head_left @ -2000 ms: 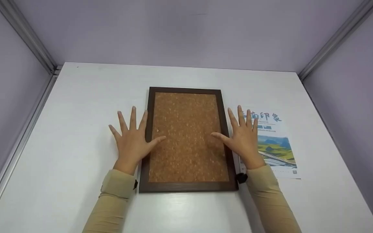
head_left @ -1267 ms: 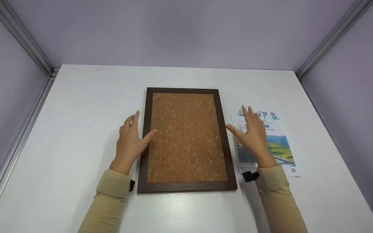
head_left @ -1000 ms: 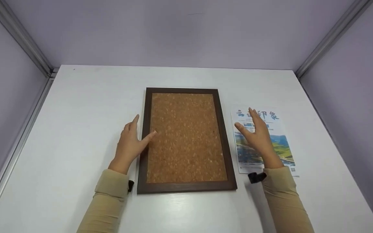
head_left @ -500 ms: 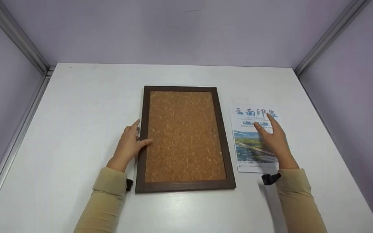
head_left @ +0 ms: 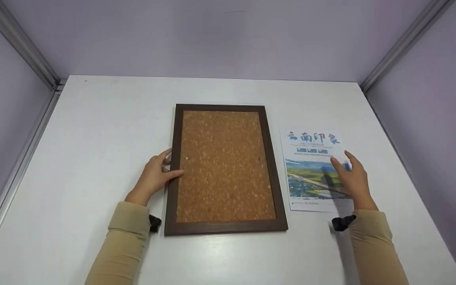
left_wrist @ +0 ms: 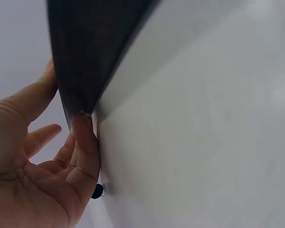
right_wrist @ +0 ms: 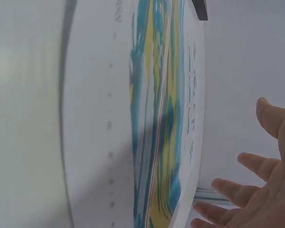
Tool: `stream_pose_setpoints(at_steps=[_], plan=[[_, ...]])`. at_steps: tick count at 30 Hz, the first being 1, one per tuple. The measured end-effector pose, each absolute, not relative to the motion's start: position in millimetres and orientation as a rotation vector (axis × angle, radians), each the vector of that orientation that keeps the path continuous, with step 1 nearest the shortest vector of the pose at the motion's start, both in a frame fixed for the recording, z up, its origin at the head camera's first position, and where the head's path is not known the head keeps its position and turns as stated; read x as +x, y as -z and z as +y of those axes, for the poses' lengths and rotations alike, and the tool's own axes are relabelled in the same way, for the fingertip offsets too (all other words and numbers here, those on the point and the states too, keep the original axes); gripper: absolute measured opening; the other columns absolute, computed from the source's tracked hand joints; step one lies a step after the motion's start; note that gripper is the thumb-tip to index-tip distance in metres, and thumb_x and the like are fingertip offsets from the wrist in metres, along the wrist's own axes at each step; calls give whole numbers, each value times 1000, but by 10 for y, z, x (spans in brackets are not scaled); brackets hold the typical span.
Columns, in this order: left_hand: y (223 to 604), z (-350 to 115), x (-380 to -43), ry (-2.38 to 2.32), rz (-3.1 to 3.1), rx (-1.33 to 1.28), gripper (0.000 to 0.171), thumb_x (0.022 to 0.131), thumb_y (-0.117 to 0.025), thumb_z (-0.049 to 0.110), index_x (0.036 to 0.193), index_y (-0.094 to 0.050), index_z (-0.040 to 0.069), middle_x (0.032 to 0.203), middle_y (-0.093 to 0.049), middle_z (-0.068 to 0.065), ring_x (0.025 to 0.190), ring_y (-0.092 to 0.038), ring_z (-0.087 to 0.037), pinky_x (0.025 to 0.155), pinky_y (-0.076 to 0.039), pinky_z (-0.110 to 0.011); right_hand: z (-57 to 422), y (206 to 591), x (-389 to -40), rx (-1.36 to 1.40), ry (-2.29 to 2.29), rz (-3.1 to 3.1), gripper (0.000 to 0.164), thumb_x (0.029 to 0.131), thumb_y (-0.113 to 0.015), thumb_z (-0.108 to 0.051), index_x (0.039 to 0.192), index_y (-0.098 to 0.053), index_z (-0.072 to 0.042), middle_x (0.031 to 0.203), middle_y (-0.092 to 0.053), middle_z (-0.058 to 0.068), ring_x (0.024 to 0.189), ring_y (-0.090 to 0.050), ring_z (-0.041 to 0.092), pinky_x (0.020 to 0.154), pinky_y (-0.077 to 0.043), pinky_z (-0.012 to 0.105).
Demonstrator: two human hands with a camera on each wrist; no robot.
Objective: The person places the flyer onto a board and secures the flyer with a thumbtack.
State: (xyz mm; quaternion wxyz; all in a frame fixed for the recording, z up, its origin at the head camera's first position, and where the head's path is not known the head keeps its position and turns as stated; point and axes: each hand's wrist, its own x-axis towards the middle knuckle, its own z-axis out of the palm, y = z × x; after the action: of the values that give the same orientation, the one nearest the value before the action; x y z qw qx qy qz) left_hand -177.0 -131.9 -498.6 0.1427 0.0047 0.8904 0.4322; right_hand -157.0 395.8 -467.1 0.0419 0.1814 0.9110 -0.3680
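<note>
A cork board (head_left: 226, 166) in a dark brown wooden frame lies upright-oriented on the white table. My left hand (head_left: 151, 178) pinches its left side, thumb over the frame and fingers at the lower edge. In the left wrist view, the dark frame side (left_wrist: 85, 47) sits between the thumb and the fingertips (left_wrist: 85, 135). To the right of the board lies a printed poster (head_left: 309, 178) with blue Chinese lettering and a landscape picture. Over the poster's right edge hovers my right hand (head_left: 356, 180), fingers apart and holding nothing; the right wrist view shows its spread fingers (right_wrist: 232, 190) above the paper.
The white table (head_left: 113, 118) runs back to a pale purple wall (head_left: 212, 39), with similar panels at both sides. Metal posts (head_left: 18, 43) stand at the corners. A black wrist device (head_left: 342, 223) sits beside the right cuff, and another (head_left: 155, 223) by the left.
My right hand has moved right, off the board and across the poster, uncovering most of it. My left hand, formerly spread flat over the frame's side, has closed onto its left edge.
</note>
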Motion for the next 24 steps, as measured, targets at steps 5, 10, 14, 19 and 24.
stream_pose_setpoints(at_steps=[5, 10, 14, 19, 24], plan=[[5013, -1368, -1786, -1227, 2553, 53, 85, 93, -71, 32, 158, -22, 8, 134, -47, -27, 116, -56, -38, 97, -47, -50, 4074, 4719, -1525, 624, 1102, 2773, 79, 101, -50, -48, 157, -19, -3, 160, -16, 32, 146, -14, 54, 115, -21, 64], [5008, -1401, -1803, -1228, 2517, 113, 85, 93, -70, 30, 159, -20, 10, 132, -47, -27, 112, -59, -36, 95, -49, -48, 4212, 4795, -1507, 699, 1047, 2764, 72, 98, -61, -31, 153, -28, 2, 153, -27, 37, 139, -21, 57, 112, -27, 63], [5007, -1450, -1821, -1252, 2466, 192, 84, 94, -69, 24, 159, -18, 9, 134, -44, -28, 111, -58, -36, 94, -49, -47, 4284, 4870, -1519, 757, 1106, 2747, 64, 94, -66, -14, 148, -38, 5, 150, -32, 36, 139, -30, 53, 111, -34, 58], [5011, -1503, -1829, -1308, 2387, 221, 84, 94, -69, 21, 159, -17, 9, 138, -40, -29, 112, -56, -37, 87, -53, -40, 4333, 4924, -1527, 819, 1197, 2688, 55, 95, -64, -9, 144, -44, 5, 154, -31, 33, 142, -30, 48, 114, -32, 56], [5023, -1524, -1824, -1306, 2379, 220, 84, 94, -70, 21, 159, -17, 9, 140, -40, -29, 113, -56, -37, 88, -53, -39, 4364, 4932, -1515, 819, 1247, 2644, 48, 98, -58, -10, 143, -48, 3, 156, -31, 29, 144, -31, 45, 115, -31, 53]])
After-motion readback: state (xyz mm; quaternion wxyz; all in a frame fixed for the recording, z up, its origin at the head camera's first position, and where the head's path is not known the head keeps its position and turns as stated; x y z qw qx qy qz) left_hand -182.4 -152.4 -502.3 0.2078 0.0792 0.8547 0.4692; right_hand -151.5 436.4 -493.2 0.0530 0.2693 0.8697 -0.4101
